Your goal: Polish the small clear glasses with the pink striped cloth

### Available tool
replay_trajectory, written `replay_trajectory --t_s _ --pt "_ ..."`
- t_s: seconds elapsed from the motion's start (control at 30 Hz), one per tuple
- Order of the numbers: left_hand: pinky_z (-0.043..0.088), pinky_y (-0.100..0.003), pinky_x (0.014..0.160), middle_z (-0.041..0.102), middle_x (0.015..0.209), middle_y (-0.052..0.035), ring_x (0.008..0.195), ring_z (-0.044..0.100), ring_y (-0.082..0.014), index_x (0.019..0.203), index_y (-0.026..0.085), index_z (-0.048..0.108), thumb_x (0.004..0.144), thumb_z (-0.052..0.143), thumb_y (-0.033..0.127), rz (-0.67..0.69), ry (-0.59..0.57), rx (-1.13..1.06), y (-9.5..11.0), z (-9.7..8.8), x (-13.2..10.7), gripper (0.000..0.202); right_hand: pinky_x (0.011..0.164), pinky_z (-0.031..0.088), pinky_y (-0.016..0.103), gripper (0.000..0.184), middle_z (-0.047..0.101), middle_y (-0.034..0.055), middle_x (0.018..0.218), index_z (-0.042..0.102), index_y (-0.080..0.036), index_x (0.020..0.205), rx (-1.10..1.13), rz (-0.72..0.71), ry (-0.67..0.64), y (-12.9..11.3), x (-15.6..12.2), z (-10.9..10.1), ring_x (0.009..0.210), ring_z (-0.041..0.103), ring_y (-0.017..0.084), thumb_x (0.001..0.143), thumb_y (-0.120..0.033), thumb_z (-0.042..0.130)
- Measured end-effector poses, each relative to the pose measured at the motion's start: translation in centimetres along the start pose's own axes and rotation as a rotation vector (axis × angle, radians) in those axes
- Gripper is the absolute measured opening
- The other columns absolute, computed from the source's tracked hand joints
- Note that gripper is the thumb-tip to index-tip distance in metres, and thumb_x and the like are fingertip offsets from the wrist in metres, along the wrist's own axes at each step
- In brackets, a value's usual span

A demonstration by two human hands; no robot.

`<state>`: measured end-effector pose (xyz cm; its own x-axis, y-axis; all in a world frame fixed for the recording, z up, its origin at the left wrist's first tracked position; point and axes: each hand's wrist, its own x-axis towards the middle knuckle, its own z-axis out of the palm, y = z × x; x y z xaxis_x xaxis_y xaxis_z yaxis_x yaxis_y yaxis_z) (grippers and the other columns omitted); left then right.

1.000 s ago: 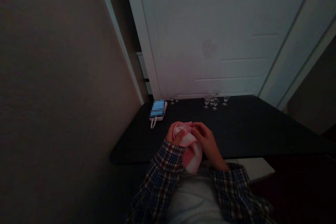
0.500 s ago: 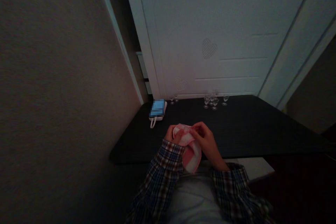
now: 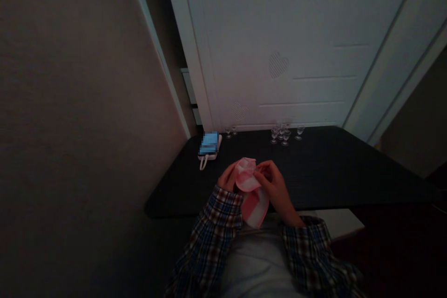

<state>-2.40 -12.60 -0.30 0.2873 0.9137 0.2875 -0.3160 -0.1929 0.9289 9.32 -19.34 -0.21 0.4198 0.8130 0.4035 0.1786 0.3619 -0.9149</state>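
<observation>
A pink and white cloth is bunched up between my hands over the front of the dark table, its lower end hanging down toward my lap. My left hand is closed on the cloth's left side, with the fingers partly hidden behind it. On the other side, my right hand pinches the upper right part, thumb and fingertips together. Something small and clear may be at those fingertips, but the dim light does not let me tell.
The black table stands against a white panel with embossed hearts. Several small stemmed glasses are grouped at the back, with two more small glasses further left. A phone lies on a white power bank with a cable loop.
The cloth's upper part has been pushed up and bunched differently, now covering my left thumb. My left hand has shifted slightly left; my right hand has barely moved.
</observation>
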Motion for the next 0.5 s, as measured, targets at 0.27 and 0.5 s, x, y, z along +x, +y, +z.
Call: replay_trajectory --t_s 0.27,0.5 --pt "0.036 -0.018 0.047 0.056 0.055 0.0021 0.049 0.047 -0.0073 0.067 0.014 0.058 0.063 0.069 0.044 -0.041 0.030 0.048 -0.5 -1.1 0.3 0.032 0.059 0.039 0.021 0.019 0.053 -0.0020 0.075 0.052 -0.021 0.089 -0.015 -0.007 -0.074 -0.6 -0.4 0.2 0.067 0.051 0.012 0.077 -0.034 0.060" --pt "0.035 -0.018 0.049 0.058 0.060 0.0003 0.052 0.046 -0.0081 0.070 0.014 0.061 0.065 0.065 0.042 0.002 0.036 0.132 -0.3 -0.9 0.2 0.028 0.060 0.037 0.022 0.023 0.052 -0.0023 0.071 0.052 -0.020 0.080 -0.091 0.012 -0.092 -0.7 -0.4 -0.1 0.066 0.049 0.012 0.089 -0.037 0.039"
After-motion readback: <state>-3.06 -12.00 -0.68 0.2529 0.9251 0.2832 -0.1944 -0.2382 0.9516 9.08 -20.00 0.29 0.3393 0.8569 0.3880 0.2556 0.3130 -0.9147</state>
